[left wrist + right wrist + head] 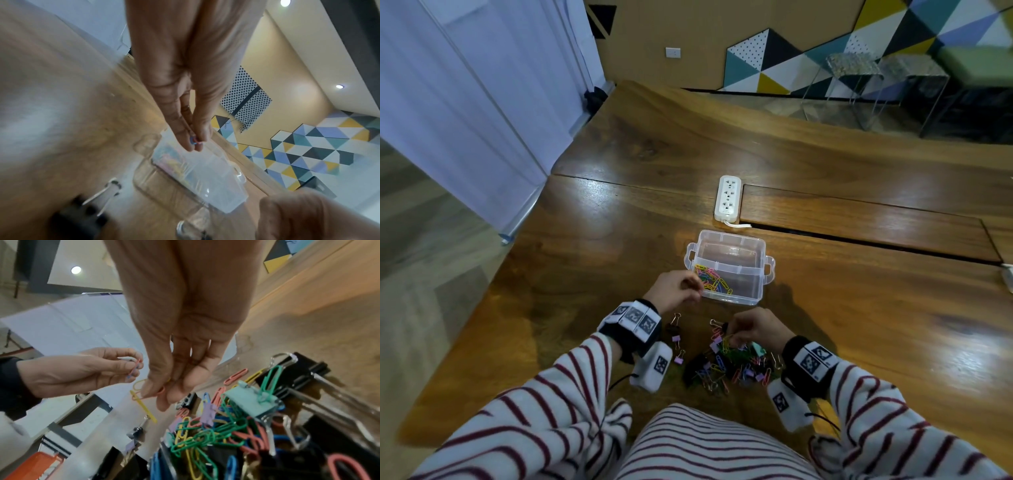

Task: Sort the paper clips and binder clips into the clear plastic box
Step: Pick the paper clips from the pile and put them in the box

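Left hand (677, 288): at the box's near-left corner, thumb and fingers pinching a couple of paper clips (194, 141), pink and blue; the right wrist view shows the same pinch from the side.
Box (732, 297): clear, lid off, on the table (859, 308) just beyond the pile. A divider splits it; the near-left compartment already holds coloured clips (714, 281), the far compartment looks bare.
Loose binders (676, 339): a few small binder clips lie between the two wrists, apart from the main pile.
Pile (726, 368): a tangle of paper clips and black, lilac and mint binder clips at the table's near edge, still most of the work by my reckoning.
Right hand (751, 329): over the pile's far side, fingertips closed on yellow and pink paper clips (141, 395) lifted just clear of the heap.
Step in hand: left hand dropping its clips, right hand picking the next lot.
Doing it well: carry the left pinch fully past the rim and over the clip compartment before letting go, so none bounce out or cross the divider. With the right, lift slowly and give a slight shake; clips look hooked together and on binder handles, so a fast pull may drag a binder clip along.
Power strip (728, 198): beyond the box, out of the way.
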### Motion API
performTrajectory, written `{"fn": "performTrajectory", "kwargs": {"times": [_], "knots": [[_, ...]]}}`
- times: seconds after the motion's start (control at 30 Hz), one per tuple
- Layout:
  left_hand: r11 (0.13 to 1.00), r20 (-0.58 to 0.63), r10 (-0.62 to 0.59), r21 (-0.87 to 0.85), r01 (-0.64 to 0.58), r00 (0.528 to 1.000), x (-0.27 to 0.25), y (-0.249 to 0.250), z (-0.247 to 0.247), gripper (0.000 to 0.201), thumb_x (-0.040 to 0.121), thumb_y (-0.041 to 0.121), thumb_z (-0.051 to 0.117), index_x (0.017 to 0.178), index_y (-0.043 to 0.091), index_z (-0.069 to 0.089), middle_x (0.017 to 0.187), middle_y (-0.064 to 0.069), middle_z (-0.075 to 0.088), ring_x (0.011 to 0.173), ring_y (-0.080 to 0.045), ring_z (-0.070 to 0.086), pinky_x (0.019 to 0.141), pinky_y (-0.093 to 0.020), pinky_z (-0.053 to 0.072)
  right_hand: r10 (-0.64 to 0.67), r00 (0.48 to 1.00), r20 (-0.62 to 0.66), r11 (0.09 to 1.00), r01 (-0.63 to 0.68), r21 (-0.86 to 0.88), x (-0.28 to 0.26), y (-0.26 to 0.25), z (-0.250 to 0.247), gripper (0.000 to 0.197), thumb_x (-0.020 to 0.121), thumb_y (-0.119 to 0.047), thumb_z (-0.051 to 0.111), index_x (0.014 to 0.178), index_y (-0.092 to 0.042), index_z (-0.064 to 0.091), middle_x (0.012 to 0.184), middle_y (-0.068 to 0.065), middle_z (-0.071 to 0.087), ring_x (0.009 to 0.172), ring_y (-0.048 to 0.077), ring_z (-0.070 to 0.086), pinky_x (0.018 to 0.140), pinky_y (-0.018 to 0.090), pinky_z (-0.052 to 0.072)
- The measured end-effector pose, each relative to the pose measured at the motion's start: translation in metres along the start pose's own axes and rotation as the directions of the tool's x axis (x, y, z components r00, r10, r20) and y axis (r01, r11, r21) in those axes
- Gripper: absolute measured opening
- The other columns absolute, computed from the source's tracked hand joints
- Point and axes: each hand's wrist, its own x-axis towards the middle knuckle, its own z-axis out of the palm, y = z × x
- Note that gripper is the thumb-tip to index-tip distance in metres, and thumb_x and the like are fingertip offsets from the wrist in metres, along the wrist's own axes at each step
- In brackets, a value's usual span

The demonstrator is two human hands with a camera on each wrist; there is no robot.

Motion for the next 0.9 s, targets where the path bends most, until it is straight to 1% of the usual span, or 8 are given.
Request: {"fn": "performTrajectory", "kwargs": {"times": [0.13,0.27,0.33,0.43,0.53,0.67,0.8,0.9], "knots": [[0.996,-0.05,0.056,0.073,-0.053,0.997,0.025,0.01,0.001,0.015,0.085,0.0,0.057,0.1,0.002,0.062,0.103,-0.017,0.067,0.08,-0.012,0.062,0.065,-0.012,0.052,0.009,0.999,-0.048,0.981,0.001,0.195,-0.003,-0.003,-0.004,0.016,0.081,-0.003,0.064,0.076,-0.018,0.063,0.074,-0.003,0.067,0.065,0.003,0.066,0.066,0.02,0.055],[0.992,-0.046,0.086,0.099,-0.081,0.995,0.036,0.013,0.005,0.018,0.086,0.001,0.057,0.102,-0.001,0.064,0.106,-0.019,0.067,0.095,-0.022,0.065,0.078,-0.019,0.053,0.056,0.986,-0.159,0.956,-0.007,0.293,0.003,-0.008,-0.018,0.013,0.081,-0.002,0.062,0.076,-0.014,0.063,0.078,0.002,0.065,0.071,0.013,0.063,0.07,0.025,0.055],[0.984,-0.033,0.105,0.149,-0.099,0.994,0.033,0.014,0.006,0.02,0.088,0.005,0.055,0.106,0.002,0.064,0.109,-0.016,0.067,0.102,-0.021,0.063,0.089,-0.025,0.049,0.103,0.966,-0.238,0.93,-0.009,0.366,0.009,-0.012,-0.026,0.011,0.081,-0.001,0.063,0.076,-0.011,0.064,0.075,0.001,0.064,0.066,0.006,0.062,0.063,0.018,0.053],[0.973,-0.033,0.125,0.201,-0.116,0.992,0.019,0.011,0.006,0.024,0.09,0.004,0.052,0.112,0.005,0.061,0.117,-0.01,0.064,0.105,-0.013,0.058,0.088,-0.014,0.041,0.15,0.943,-0.296,0.925,-0.028,0.379,0.025,-0.019,-0.038,0.011,0.081,-0.001,0.064,0.074,-0.009,0.063,0.068,0.001,0.063,0.051,-0.004,0.059,0.052,0.013,0.049],[0.963,0.022,0.093,0.251,-0.095,0.995,-0.009,0.0,0.004,0.026,0.09,0.001,0.049,0.113,0.007,0.06,0.115,-0.009,0.064,0.099,-0.012,0.059,0.088,-0.018,0.043,0.209,0.928,-0.309,0.904,-0.064,0.422,0.043,-0.023,-0.042,0.016,0.081,0.0,0.064,0.071,-0.012,0.06,0.072,0.006,0.063,0.066,0.012,0.064,0.064,0.024,0.055],[0.92,0.15,0.007,0.386,-0.066,0.989,-0.054,-0.028,0.005,0.023,0.092,0.004,0.047,0.108,0.011,0.062,0.107,-0.008,0.067,0.083,-0.009,0.062,0.077,-0.019,0.049,0.118,0.942,-0.315,0.991,-0.093,0.093,0.048,-0.034,-0.035,0.018,0.085,-0.007,0.06,0.102,-0.008,0.066,0.102,0.002,0.063,0.098,0.014,0.056,0.094,0.03,0.046],[0.822,0.236,-0.075,0.565,-0.074,0.969,-0.092,-0.051,0.024,0.028,0.095,0.01,0.044,0.118,0.016,0.058,0.118,-0.004,0.061,0.102,-0.014,0.059,0.09,-0.025,0.048,-0.055,0.962,-0.269,0.978,-0.003,-0.211,0.031,-0.029,-0.023,0.02,0.088,-0.006,0.054,0.105,-0.008,0.064,0.108,0.008,0.066,0.104,0.02,0.059,0.096,0.033,0.047],[0.788,0.235,-0.037,0.604,-0.117,0.971,-0.109,-0.058,0.041,0.037,0.095,0.012,0.043,0.131,0.02,0.044,0.127,-0.003,0.049,0.104,-0.015,0.054,0.089,-0.023,0.045,-0.037,0.984,-0.174,0.931,-0.029,-0.364,0.015,-0.012,-0.014,0.014,0.088,-0.008,0.052,0.098,-0.01,0.062,0.104,0.008,0.065,0.099,0.021,0.06,0.092,0.035,0.05]]}}
